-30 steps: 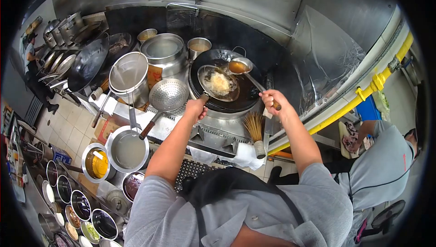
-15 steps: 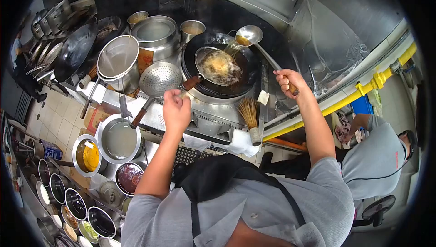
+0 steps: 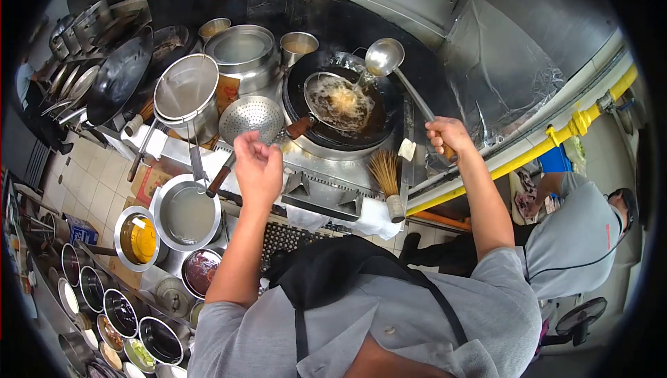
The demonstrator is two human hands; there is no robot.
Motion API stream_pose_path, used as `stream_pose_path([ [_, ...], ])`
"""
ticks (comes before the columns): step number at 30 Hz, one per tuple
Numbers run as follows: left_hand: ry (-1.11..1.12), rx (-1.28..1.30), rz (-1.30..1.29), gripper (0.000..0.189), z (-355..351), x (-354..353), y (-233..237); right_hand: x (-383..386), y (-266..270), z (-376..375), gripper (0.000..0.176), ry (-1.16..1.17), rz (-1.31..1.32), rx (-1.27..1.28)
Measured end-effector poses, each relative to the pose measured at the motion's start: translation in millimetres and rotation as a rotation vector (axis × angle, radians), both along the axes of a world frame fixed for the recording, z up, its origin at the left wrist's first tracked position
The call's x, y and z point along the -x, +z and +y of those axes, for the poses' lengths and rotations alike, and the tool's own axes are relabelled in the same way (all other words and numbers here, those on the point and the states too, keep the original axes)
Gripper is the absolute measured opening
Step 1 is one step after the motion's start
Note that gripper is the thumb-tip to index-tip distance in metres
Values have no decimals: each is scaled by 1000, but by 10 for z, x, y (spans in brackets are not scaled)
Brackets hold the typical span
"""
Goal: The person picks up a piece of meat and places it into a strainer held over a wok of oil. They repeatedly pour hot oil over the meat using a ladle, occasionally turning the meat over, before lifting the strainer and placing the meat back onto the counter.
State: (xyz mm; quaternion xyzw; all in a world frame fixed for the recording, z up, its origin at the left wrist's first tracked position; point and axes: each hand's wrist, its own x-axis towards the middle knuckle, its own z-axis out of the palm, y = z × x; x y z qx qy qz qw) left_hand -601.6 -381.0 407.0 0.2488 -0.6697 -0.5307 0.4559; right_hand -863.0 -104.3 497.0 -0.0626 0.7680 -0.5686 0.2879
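My right hand grips the wooden handle of a metal ladle. The ladle's bowl is tilted over the far rim of a black wok, and a thin stream of oil runs from it. Inside the wok, a round strainer sits in bubbling oil with golden, foaming food in it. Its brown handle rests toward me over the near rim. My left hand is raised with loosely curled, parted fingers and holds nothing. Just beyond it lies a perforated skimmer, partly hidden by the fingers.
A bamboo brush stands at the stove's front edge. Left are a strainer over a pot, a pot of cloudy liquid and a bowl of yellow oil. A yellow gas pipe runs right, near another person.
The ladle has tipped further and its stream has thinned. My left hand has moved left, away from the strainer's handle, and its fingers have loosened.
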Motion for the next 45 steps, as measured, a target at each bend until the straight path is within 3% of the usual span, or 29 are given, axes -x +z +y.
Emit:
stream_pose_path([
  [3, 74, 1, -265, 46, -327, 420, -374, 44, -230, -40, 8, 31, 110, -59],
  [5, 272, 308, -500, 45, -595, 992, -1151, 124, -504, -77, 11, 40, 256, -145],
  [7, -274, -561, -597, 38, -518, 1116, -846, 152, -685, -138, 13, 5, 321, -201],
  [9, -407, -599, -558, 33, -489, 1325, -1072, 228, -880, -138, 14, -6, 346, -221],
  [11, -591, -627, -495, 27, -480, 1434, -1074, 287, -1029, -122, 16, -1, 477, -462],
  [13, -508, -590, -430, 26, -446, 1396, -931, 287, -1163, -91, 31, 7, 543, -650],
  [16, -374, -549, -371, 23, -481, 1277, -742, 226, -1331, -79, 34, -27, 545, -696],
  [18, -305, -461, -412, 24, -537, 1180, -668, 206, -1441, -80, 25, 39, 606, -646],
  [20, -280, -382, -429, 27, -529, 1049, -463, -46, -1249, -233, 14, -71, 121, -225],
  [22, -260, -304, -471, 30, -514, 984, -273, 29, -1252, -313, 12, -76, -11, -195],
  [24, -258, -271, -496, 33, -459, 964, -191, 204, -1352, -327, 5, -169, -680, 397],
  [25, -244, -208, -530, 33, -422, 957, -162, 172, -1265, -362, 10, -200, -758, 503],
  [30, -218, -195, -565, 32, -311, 983, -433, 141, -1055, -233, 11, -153, -786, 595],
  [32, -255, -414, -472, 31, -257, 1058, -679, 148, -899, -176, 10, -103, -769, 570],
  [34, -264, -450, -479, 31, -222, 1140, -870, 157, -766, -164, 9, -123, -759, 542],
  [37, -243, -309, -520, 39, -216, 1225, -1087, 153, -643, -118, 8, -81, -693, 494],
  [39, -341, -208, -723, 43, -316, 1270, -1189, 119, -574, -91, 7, -83, -626, 453],
  [40, -340, -209, -721, 43, -292, 1182, -1042, 110, -536, -81, 7, -86, -558, 414],
  [42, 75, 368, -622, 55, -190, 792, -480, 126, -474, -53, 8, -91, -553, 401],
  [45, 248, 417, -410, 63, -588, 343, -253, 95, -350, -4, 16, -108, -491, 322],
])
